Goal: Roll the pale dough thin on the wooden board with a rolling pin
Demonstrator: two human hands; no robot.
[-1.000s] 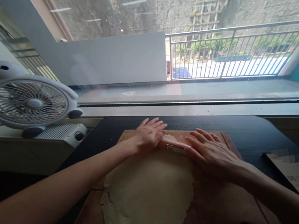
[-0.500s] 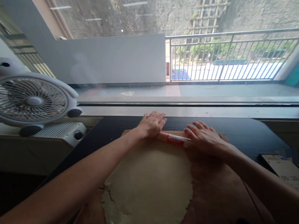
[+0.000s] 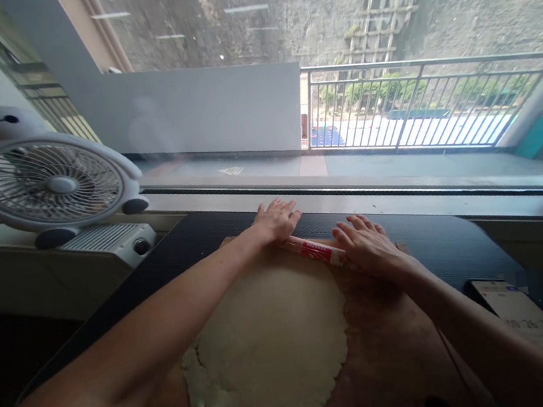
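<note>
A wooden rolling pin [image 3: 317, 249] with a red and white label lies across the far edge of a wide, flat sheet of dough [image 3: 275, 338]. My left hand [image 3: 276, 220] rests on the pin's left end, its fingers stretched forward. On the right end lies the palm of my right hand [image 3: 367, 245], fingers extended and slightly spread. Neither hand wraps round the pin; both palms hide its ends. The dough has a ragged rim, with a split and torn flap at its left side. Under it is a brown wooden board [image 3: 388, 355].
The board lies on a dark table [image 3: 452, 245] below a large window. At the right stands or lies a phone [image 3: 523, 309] showing a timer. A white fan [image 3: 53, 180] stands at the left on the sill. Railings [image 3: 419, 102] show outside.
The rolling pin has turned, so more of its red label shows. Both hands have shifted slightly away from me and to the left, staying flat on it.
</note>
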